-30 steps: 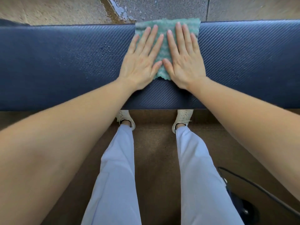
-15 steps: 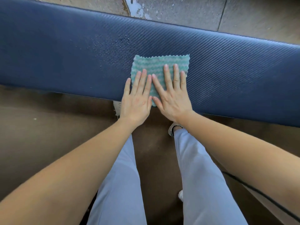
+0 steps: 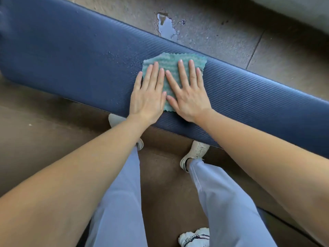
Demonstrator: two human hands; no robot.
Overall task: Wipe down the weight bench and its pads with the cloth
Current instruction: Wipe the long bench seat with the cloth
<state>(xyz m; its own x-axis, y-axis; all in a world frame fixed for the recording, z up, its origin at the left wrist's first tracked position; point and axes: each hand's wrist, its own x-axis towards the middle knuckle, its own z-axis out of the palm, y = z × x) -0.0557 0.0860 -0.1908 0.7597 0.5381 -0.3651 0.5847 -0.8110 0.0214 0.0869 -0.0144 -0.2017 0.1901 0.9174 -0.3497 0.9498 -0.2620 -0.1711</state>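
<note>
Here, left hand (image 3: 148, 98), right hand (image 3: 188, 97) flat, fingers spread, pressing cloth (image 3: 171, 64) onto bench pad (image 3: 71, 56).

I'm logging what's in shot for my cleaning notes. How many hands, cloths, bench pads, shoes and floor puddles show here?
Hands: 2, left hand and right hand, flat on the cloth
Cloths: 1, green cloth
Bench pads: 1, dark blue pad
Shoes: 3 showing, one by the pad
Puddles: 1, puddle on the floor
Total: 8
</note>
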